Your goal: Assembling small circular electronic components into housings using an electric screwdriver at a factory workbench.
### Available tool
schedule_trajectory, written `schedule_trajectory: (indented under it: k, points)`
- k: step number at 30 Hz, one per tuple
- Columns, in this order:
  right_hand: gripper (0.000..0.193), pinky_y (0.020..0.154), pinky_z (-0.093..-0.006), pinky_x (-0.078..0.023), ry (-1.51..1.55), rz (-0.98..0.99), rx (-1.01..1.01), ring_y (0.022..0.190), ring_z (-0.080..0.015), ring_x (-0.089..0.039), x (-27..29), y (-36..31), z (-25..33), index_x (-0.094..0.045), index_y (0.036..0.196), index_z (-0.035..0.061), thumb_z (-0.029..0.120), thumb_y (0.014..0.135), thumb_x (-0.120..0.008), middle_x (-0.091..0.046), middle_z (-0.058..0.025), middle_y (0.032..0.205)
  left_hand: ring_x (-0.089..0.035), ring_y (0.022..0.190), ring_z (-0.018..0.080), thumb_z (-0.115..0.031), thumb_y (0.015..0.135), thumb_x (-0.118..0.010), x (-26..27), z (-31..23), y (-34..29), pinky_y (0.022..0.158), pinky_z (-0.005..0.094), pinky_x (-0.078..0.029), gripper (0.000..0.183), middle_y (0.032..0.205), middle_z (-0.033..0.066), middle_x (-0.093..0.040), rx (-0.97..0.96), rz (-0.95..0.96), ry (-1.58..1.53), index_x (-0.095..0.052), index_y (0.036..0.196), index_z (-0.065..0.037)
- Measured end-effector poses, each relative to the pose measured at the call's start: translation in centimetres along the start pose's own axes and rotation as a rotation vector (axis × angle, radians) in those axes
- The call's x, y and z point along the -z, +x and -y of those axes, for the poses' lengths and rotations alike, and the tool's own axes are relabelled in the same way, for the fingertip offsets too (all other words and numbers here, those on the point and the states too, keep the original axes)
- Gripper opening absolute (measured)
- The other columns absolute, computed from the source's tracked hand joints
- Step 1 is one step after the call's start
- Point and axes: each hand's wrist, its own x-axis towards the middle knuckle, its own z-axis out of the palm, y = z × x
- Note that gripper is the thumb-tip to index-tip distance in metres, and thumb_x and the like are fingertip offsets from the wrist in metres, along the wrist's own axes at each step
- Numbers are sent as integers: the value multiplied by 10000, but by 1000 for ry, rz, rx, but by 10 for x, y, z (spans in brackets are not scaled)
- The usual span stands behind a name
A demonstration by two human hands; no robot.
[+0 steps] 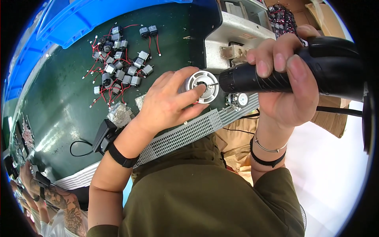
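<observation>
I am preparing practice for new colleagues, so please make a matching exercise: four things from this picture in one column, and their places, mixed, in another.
Things
1. black power tool
2. round white part
3. small motors with red wires
4. blue bin

Places
A. grouped loosely on the green table
B. gripped in the right hand
C. at the picture's upper left
D. held by the left hand

Pairs: 1-B, 2-D, 3-A, 4-C

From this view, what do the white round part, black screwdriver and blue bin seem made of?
White round part: probably plastic, semi-matte; moulded-looking spokes suggest it.
Black screwdriver: body likely satin plastic, judging by soft highlights and ridges; rubber coating possible.
Blue bin: likely plastic, slightly glossy, with even colour throughout.
</observation>
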Motion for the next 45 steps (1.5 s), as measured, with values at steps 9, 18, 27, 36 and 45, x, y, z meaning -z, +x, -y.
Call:
schedule_trajectory:
  k: [9, 18, 27, 36, 45]
  points:
    - [434, 758, -393, -440, -323, -18, -108, 703, -181, -519, -13, 2, 7, -376, 1228, 50, 81, 821, -524, -478, -61, 796, -602, 821, 300, -177, 613, -793, 3, 0, 0, 655, 352, -497, 386, 1111, 167, -571, -5, 53, -18, -616, 945, -91]
    - [443, 733, -376, -439, -432, -100, -51, 659, -168, -511, -24, 3, 2, -375, 1220, 53, 93, 819, -557, -484, -60, 755, -587, 842, 314, -180, 612, -783, 5, 0, 4, 708, 396, -488, 372, 1113, 176, -566, -21, 40, -22, -618, 929, -75]
    - [525, 698, -350, -439, -147, -139, 90, 673, -166, -511, -28, 16, 0, -365, 1262, -3, 223, 853, -604, -500, -53, 746, -565, 921, 323, -167, 600, -794, 3, -9, 3, 813, 413, -453, 465, 1046, 135, -567, 72, -73, -20, -559, 983, -48]
    - [348, 780, -318, -469, -963, -288, 789, 865, -239, -584, -47, 44, -29, -517, 1100, -45, 164, 850, -640, -585, -102, 982, -584, 1008, 242, -212, 750, -730, 221, 78, -81, 881, 328, -444, 538, 1086, 152, -605, 777, -219, 686, -508, 1198, -15]
    - [233, 785, -438, -488, -1669, 551, -261, 949, -292, -578, -67, 56, -159, -596, 1020, 102, 115, 801, -518, -577, -127, 990, -533, 1152, 250, -279, 850, -660, 291, 86, -22, 957, 341, -411, 604, 1255, 187, -541, 566, -607, 581, -426, 1310, 33]
